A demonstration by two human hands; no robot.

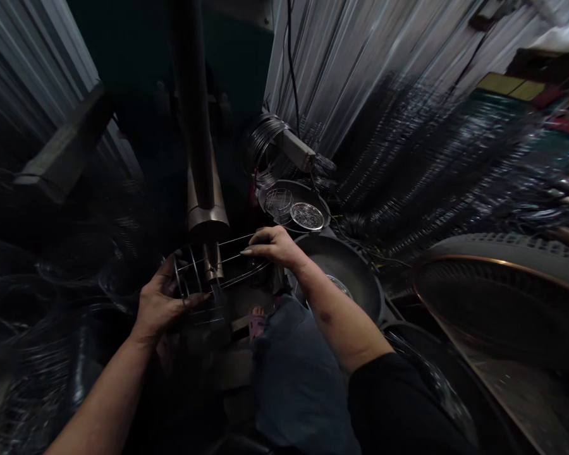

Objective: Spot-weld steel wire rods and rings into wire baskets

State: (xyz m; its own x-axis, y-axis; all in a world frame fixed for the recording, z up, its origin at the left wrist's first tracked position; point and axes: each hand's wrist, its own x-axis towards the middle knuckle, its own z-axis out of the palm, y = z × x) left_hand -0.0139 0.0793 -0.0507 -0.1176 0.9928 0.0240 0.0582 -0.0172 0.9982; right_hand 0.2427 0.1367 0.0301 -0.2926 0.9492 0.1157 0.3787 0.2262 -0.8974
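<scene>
Your left hand (159, 304) had its fingers closed around the near-left end of a wire frame (179, 279), with the thumb reaching along its lower side. Your right hand (275, 248) pinched thin wires (233, 257) between thumb and fingers; you could not tell whether these were joined to the frame. The wire frame was held up between your hands, around the metal tip (213, 270) below the thick metal column (208, 218). Beyond your right hand, the smaller basin (291, 184) held a round wire rack (279, 200) by its left rim and a shiny disc (306, 216) by its right rim. The larger basin (363, 278) sat beside your right forearm, a coil of wire (264, 144) lay past the smaller one, and your foot in a pink shoe (256, 323) showed below.
</scene>
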